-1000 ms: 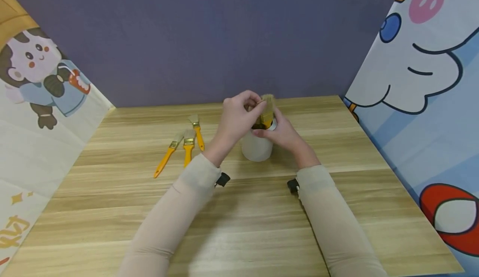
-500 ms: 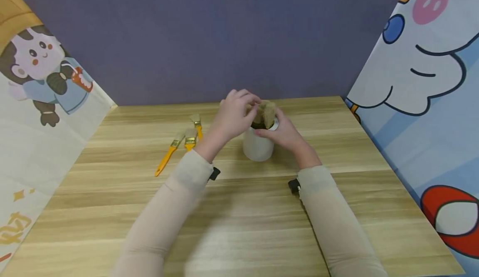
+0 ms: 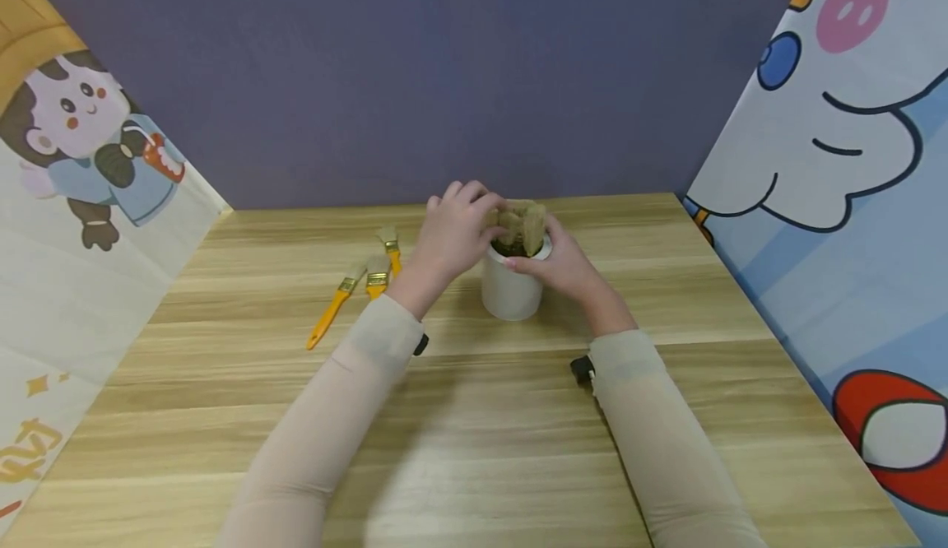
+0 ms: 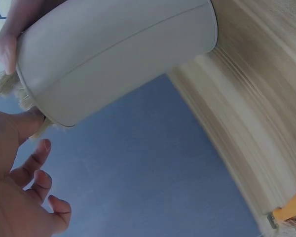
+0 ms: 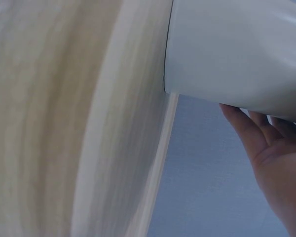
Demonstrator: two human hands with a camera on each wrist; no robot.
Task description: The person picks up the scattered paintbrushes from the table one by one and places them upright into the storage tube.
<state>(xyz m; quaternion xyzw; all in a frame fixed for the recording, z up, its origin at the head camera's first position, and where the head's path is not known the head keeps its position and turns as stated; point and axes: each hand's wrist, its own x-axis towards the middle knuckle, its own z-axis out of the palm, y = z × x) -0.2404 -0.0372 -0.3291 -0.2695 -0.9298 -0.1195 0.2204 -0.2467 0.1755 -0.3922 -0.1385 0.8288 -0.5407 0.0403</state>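
Orange lettering (image 3: pixel 30 451) left of the white cylindrical pot (image 3: pixel 511 291) is illegible. The right hand (image 3: pixel 557 262) grips the pot; tan paintbrush bristles (image 3: pixel 534 232) protrude from it, the left hand (image 3: pixel 454 232) at them, its grip unclear.

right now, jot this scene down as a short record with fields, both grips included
Container: white cup, upright on the table
In the container: brush bristles poking out of the top; brush count unclear
Left grip: at the bristles by the rim; whether it pinches them is unclear
Right grip: holding the cup near its rim, thumb in front
Loose items: three brushes with orange handles, left of the cup
Backdrop: dark wall behind, cartoon panels at both sides
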